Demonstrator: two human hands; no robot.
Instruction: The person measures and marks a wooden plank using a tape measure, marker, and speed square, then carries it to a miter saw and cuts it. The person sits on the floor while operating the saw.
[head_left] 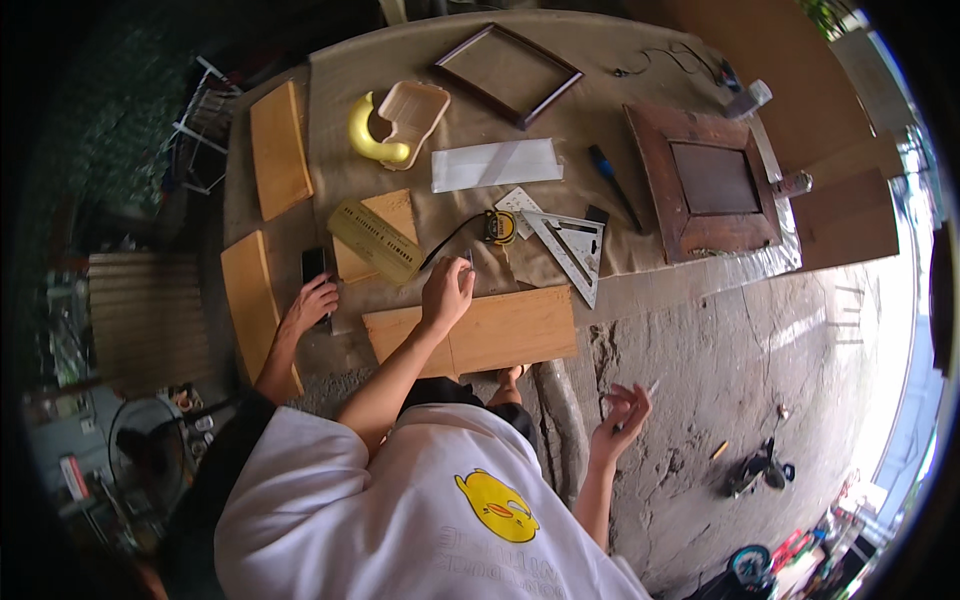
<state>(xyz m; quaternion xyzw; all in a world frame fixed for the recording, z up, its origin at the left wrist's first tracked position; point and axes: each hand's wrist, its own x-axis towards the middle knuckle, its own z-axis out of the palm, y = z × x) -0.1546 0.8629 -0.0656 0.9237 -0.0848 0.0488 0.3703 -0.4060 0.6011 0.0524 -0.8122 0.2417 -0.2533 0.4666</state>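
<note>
My left hand (pixel 448 296) is closed above a flat wooden board (pixel 515 328) at the table's near edge. A small thin thing shows at its fingertips; its kind is unclear. Out to the right, past the table edge, my right hand (pixel 624 424) grips a slim stick (pixel 653 385) with a pale end. A thin line crosses the board. Beyond it lie a yellow and black tape measure (pixel 501 228), a metal speed square (pixel 566 246) and a yellowish printed plate (pixel 376 242) over a smaller board (pixel 392 208).
At left, another person's hand (pixel 316 298) rests on a dark phone (pixel 315 263) beside two boards (pixel 281 150). Farther back are a yellow curved object (pixel 366 133), a food box (pixel 418 108), an empty frame (pixel 510 75), a blue-black marker (pixel 612 180) and a brown framed panel (pixel 690 190).
</note>
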